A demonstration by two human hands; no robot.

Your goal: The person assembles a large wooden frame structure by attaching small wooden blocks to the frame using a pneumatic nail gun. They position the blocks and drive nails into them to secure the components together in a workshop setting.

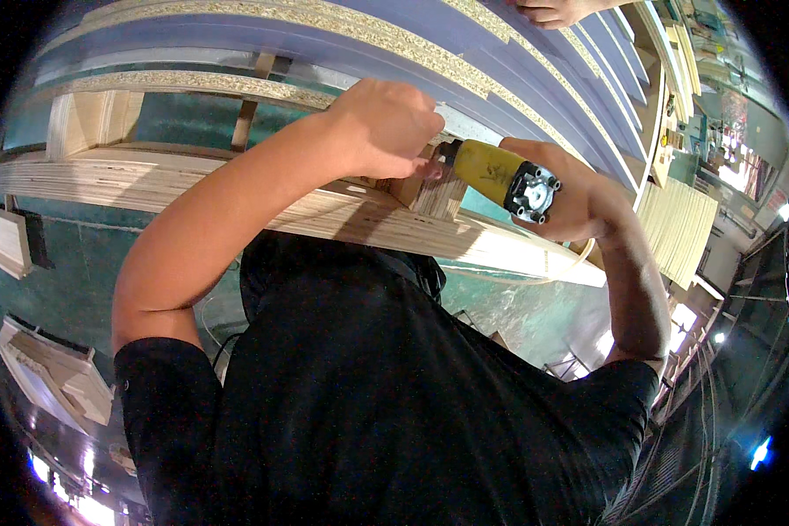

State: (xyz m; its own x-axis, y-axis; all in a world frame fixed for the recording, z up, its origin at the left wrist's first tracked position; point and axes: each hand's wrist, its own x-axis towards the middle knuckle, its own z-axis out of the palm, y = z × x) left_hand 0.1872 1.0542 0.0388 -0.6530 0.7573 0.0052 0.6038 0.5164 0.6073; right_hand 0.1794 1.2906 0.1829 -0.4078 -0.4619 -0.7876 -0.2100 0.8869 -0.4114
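My right hand (570, 188) grips a yellow power driver (486, 168), whose metal back end with several bolts faces up toward me. The driver lies nearly level, its dark nose pointing left over a wooden block (438, 193) in the plywood frame. Close by the nose is my left hand (386, 127), its fingers curled and pinched together; whatever they hold is hidden. Under both hands runs a long plywood rail (342, 210) of the frame. Just beyond, chipboard-edged panels (394, 57) with bluish faces stand on edge in a row.
Another person's hand (552, 10) rests on the panels at the far edge. A stack of pale boards (675, 228) stands to the right. Wooden pieces (53, 373) lie at the lower left, over a green floor (88, 237). A thin hose or cord hangs below the rail.
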